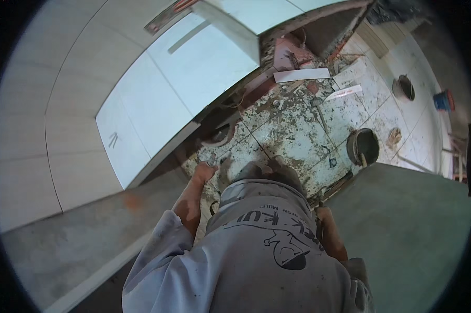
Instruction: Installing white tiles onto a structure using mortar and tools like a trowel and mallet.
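Observation:
Low on the left, my left hand (205, 171) is closed around a small pale grey thing (212, 158) too small to name. It is beside the dirty tiled floor (298, 125), below the white-tiled counter. My right hand (325, 214) is at my right side, partly behind my shirt, and its fingers are hidden. Just beyond it lies a dark, long, narrow thing (338, 187). A hammer-like tool (319, 112) with a long handle rests on the debris-covered floor ahead.
A counter faced with white tiles (167, 78) rises at left. Two white tile strips (301, 75) (345, 92) lie ahead. To the right stand a dark bucket (352, 148), a second bucket (397, 87) and a blue-and-red pail (442, 100). A grey-green slab (413, 224) fills the lower right.

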`<state>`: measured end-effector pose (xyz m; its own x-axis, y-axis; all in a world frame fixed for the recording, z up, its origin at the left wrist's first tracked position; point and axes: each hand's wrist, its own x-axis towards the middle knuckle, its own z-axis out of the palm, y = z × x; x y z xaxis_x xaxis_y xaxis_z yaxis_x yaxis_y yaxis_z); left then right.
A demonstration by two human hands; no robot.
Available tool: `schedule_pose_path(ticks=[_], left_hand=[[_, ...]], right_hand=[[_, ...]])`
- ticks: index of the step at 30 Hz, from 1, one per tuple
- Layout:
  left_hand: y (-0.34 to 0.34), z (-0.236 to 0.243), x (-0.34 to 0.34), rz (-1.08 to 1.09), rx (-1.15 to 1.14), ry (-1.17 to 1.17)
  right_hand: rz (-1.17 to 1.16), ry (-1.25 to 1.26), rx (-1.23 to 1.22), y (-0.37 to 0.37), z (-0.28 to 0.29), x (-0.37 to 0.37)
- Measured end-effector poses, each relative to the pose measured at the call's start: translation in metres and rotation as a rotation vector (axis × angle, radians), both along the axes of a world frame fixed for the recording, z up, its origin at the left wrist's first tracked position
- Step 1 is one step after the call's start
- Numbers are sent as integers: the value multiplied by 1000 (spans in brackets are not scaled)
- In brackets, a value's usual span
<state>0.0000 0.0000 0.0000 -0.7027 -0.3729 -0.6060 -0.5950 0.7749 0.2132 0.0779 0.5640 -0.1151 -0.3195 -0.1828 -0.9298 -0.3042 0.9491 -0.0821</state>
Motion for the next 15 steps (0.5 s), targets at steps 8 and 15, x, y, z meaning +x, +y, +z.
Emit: schedule_pose_path(ticks=[8, 15], left_hand=[[0, -15, 115, 453, 163, 28], [-21, -71, 199, 550, -147, 181]], right_hand=[[-704, 262, -179, -34, 46, -6], [-882, 505, -187, -62, 52, 24]])
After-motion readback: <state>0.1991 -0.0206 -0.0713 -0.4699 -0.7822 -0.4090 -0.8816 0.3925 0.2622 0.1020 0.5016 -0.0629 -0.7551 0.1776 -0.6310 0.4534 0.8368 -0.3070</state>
